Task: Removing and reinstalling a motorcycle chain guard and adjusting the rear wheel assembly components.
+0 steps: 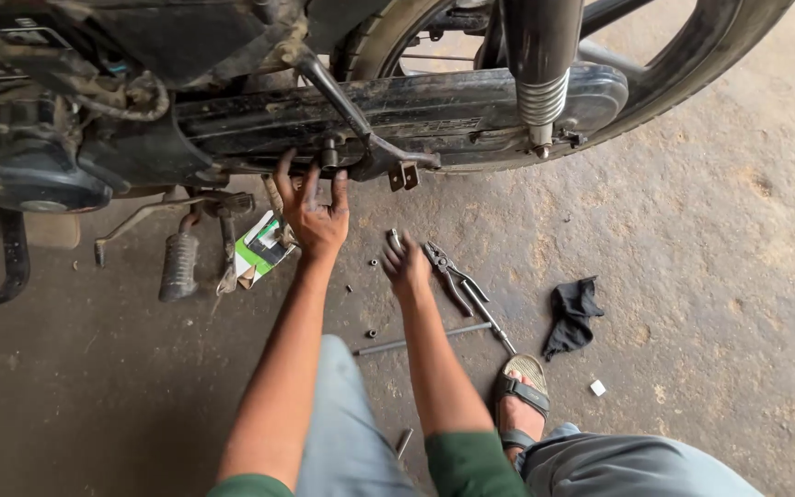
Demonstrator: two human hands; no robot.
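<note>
The left hand (313,213) is spread open, fingers splayed upward, its fingertips touching the underside of the motorcycle's black chain cover (397,115) near a short bolt stub (329,153) — it grasps nothing. The right hand (406,265) is clenched around a small metal part (394,239) that sticks up from the fist, low over the floor and just beside a pair of pliers (451,271).

The floor (710,239) is rough, stained concrete, dusty and oil-dark toward the left. On it lie a thin metal rod (420,339), a screwdriver-like tool (489,322), a few small nuts (372,333), a crumpled black rag (570,313) and a small white scrap (597,387). A sandalled foot (522,400) rests near the rod's end.

Over the hands hang the rear wheel (692,64), a shock absorber spring (542,97) and a footrest (178,265) — these crowd the left hand's working space. Behind the left wrist lies a small cardboard box (262,248), green, white and black, tilted on the floor.
</note>
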